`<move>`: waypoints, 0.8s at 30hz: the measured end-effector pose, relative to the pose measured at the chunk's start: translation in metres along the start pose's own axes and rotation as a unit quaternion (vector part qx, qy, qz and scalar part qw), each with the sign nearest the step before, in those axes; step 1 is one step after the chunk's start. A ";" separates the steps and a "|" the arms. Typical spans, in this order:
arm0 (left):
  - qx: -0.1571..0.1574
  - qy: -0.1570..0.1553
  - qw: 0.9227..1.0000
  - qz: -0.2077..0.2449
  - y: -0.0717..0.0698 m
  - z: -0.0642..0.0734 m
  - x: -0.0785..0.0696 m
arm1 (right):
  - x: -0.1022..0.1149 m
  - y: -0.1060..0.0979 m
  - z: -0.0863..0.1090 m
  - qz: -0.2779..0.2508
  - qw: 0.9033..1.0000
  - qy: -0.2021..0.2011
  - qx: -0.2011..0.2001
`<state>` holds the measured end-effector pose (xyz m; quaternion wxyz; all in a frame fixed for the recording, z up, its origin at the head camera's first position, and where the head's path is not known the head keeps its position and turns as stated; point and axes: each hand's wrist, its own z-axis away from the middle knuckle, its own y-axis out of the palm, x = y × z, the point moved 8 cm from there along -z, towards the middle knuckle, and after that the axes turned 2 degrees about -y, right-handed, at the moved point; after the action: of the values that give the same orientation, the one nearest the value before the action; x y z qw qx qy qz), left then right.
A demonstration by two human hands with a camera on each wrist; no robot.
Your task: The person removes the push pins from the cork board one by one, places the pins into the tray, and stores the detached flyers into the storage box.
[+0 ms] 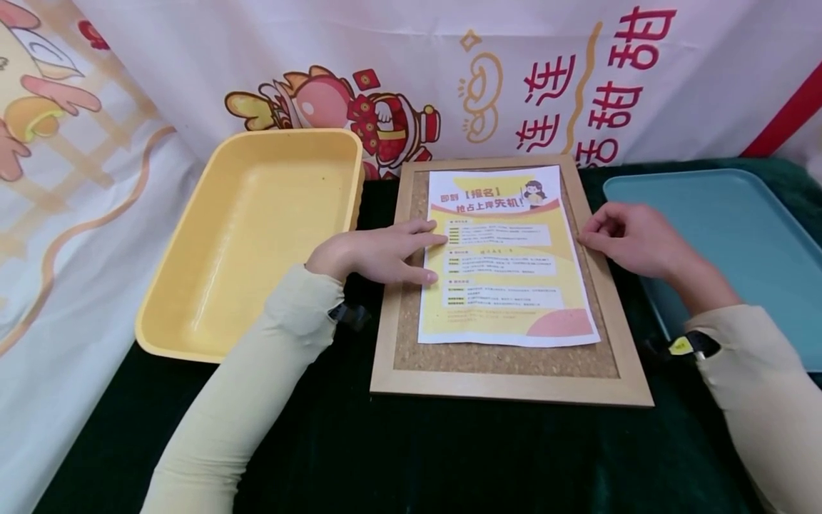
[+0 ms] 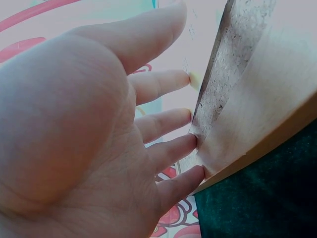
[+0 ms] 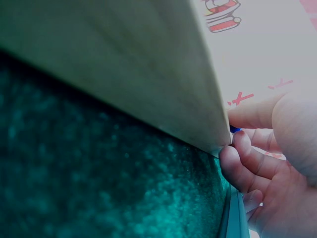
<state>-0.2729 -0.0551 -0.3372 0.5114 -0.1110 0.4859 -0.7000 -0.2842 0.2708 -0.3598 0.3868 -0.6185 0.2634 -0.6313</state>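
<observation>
A yellow and white printed sheet (image 1: 501,300) lies on a cork board (image 1: 507,360) with a light wooden frame (image 1: 514,385). Its left edge is touched by the spread fingertips of my left hand (image 1: 379,253), whose palm shows bare in the left wrist view. My right hand (image 1: 642,239) is at the right side of the board, over the frame and close to the sheet's right edge. Between its thumb and finger it pinches what looks like a blue pushpin (image 3: 235,129); only a sliver of blue shows, and the tip is hidden.
To the left stands a deep yellow tub (image 1: 257,214), partly behind the left forearm. A flat blue tray (image 1: 726,235) lies at the right, under the right arm. Dark green cloth (image 1: 449,457) covers the table, and a printed white cloth (image 1: 411,43) hangs behind.
</observation>
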 end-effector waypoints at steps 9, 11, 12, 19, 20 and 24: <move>0.000 -0.001 1.000 -0.005 0.000 0.001 0.000 | 0.000 0.001 -0.001 0.000 1.000 0.002 -0.001; 0.000 0.000 1.000 -0.006 0.000 0.000 -0.001 | 0.000 0.000 0.000 0.000 1.000 0.001 -0.001; 0.000 0.000 1.000 -0.006 -0.001 0.001 -0.001 | 0.000 0.000 0.000 0.000 1.000 0.000 -0.002; 0.000 0.000 1.000 -0.006 0.000 0.001 -0.001 | 0.000 0.000 0.000 0.004 1.000 -0.005 -0.007; 0.000 0.000 1.000 -0.006 0.000 0.001 -0.001 | 0.000 0.000 0.000 0.004 1.000 -0.006 -0.007; 0.000 0.000 1.000 -0.008 0.000 0.001 -0.001 | -0.001 0.000 -0.001 0.004 1.000 -0.006 -0.009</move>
<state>-0.2720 -0.0547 -0.3364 0.5054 -0.1150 0.4855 -0.7040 -0.2848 0.2713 -0.3605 0.3855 -0.6248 0.2692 -0.6233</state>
